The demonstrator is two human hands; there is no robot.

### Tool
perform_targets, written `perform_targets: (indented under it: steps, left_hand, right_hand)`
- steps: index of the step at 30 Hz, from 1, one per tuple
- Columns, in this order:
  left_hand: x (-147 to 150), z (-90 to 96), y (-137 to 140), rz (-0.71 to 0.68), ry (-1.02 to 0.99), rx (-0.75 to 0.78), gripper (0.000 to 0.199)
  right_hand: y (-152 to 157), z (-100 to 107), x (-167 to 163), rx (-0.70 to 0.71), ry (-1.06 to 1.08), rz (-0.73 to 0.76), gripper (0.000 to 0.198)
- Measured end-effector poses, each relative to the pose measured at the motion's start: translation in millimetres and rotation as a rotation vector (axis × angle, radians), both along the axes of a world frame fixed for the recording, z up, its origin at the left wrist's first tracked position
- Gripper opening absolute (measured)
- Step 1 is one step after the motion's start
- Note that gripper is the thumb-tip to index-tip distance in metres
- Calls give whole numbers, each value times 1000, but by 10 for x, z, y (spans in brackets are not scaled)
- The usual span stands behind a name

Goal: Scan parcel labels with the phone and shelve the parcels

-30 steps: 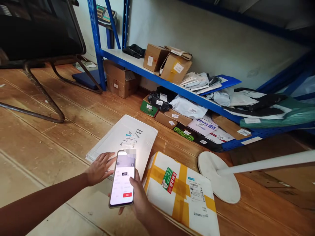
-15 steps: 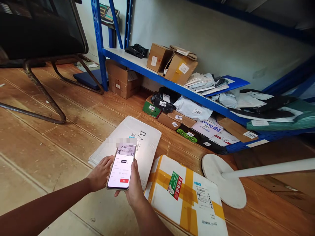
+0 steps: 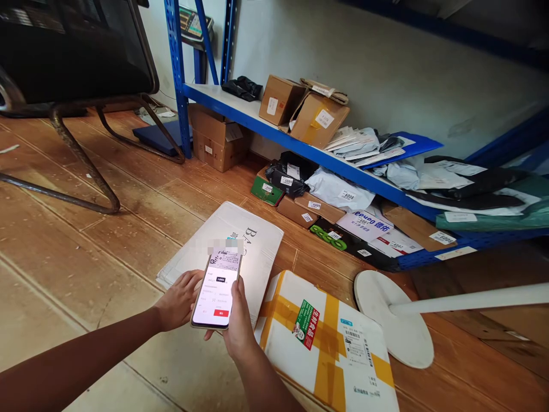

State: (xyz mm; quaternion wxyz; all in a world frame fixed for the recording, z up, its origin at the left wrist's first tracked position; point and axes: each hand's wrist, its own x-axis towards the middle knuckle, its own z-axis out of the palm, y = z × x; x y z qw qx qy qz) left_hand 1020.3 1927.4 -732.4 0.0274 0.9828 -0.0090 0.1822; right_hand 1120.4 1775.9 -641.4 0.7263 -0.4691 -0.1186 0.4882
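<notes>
My right hand (image 3: 241, 320) is closed around a smartphone (image 3: 218, 292) with a lit screen, its thumb along the right edge. A flat white package (image 3: 257, 246) with printed lettering lies behind the phone, which hides part of it. My left hand (image 3: 180, 300) is at the package's near left edge, just left of the phone, with its fingers bent over that edge; their tips are partly hidden. Close by on the right sits a white box (image 3: 291, 355) with yellow tape, a green and red sticker and a printed label.
A blue-framed shelf (image 3: 249, 117) bears cardboard boxes (image 3: 281, 100) and bagged parcels (image 3: 360, 143). More labelled parcels (image 3: 341, 189) are on the floor beneath it. A white round stand base (image 3: 398, 326) is at right, a black chair (image 3: 72, 51) at upper left, and a scale (image 3: 195, 26) behind.
The view has shifted slightly, so most things appear a little further right. The phone has moved a bit right and up and leans more to the right. Both hands keep their places.
</notes>
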Motion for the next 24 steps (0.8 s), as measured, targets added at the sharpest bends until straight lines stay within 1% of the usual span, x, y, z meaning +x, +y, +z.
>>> perform_targets:
  steps: [2,4,9,12,17,20,24]
  left_hand:
    - [0,3,0,7,2,8,51]
    - [-2,5,4,8,10,14,52]
    - [-9,-13,19,16,29,18,53]
    - [-14,-36,27,10,38,12,52]
    - [-21,-61,34,12,63,1,55]
    - [-26,-65,34,23,81,-6,60]
    - [-32,-70,38,34,97,-5,59]
  right_hand:
    - [-29,7,7,30,25,20,67]
    - [-50,-10,6,79,-2,55,76]
    - [-52,-84,-16,106,-36,59,78]
    - [-73,-42,-9,104,-32,68,81]
    - [-170,93,5,104,-34,78,73]
    - [-212,127,-13,110,57,76,68]
    - [-246,159,-37,108,175,28,65]
